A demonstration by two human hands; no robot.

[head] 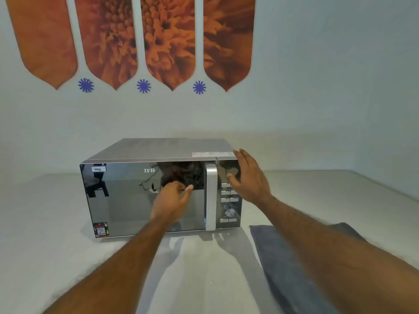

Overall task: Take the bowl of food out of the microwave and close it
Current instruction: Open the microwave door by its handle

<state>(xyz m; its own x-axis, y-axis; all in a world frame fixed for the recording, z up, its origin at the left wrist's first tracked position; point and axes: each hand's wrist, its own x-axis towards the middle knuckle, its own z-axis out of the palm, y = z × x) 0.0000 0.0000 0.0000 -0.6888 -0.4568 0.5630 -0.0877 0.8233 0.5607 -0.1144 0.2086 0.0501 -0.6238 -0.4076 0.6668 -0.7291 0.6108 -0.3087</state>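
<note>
Squarely at twelve o'clock on the pale counter (68, 257), the silver mirror-doored microwave (145, 196) is shut, so the bowl of food, presumably inside, is unseen. At four o'clock lies a folded grey cloth (283, 264), likely a landing pad. The right hand (249, 177) spreads empty at the control panel (229, 200), perhaps bracing; the left hand (172, 200), loosely curled and empty, nears the vertical silver handle (211, 196).

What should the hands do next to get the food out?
Probably move the left hand a little rightward to grip the silver handle and pull. The microwave door looks shut, so the bowl cannot be seen or reached. The right hand is open beside the button panel, seemingly steadying the oven.
</note>
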